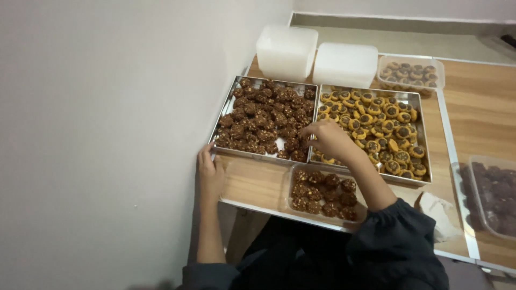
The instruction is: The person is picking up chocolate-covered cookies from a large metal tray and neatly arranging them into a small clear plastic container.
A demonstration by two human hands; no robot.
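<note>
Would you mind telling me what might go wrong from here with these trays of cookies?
The clear plastic container of dark cookies sits at the wooden table's near edge; a nudge from the right forearm might tip it off. The right hand reaches over the seam between the metal tray of dark cookies and the metal tray of yellow cookies, so it may knock neighbouring cookies.

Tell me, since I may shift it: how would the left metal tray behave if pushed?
The tray looks stiff and would probably slide flat on the table. Piled dark cookies likely make it heavy, and loose ones might tumble.
</note>
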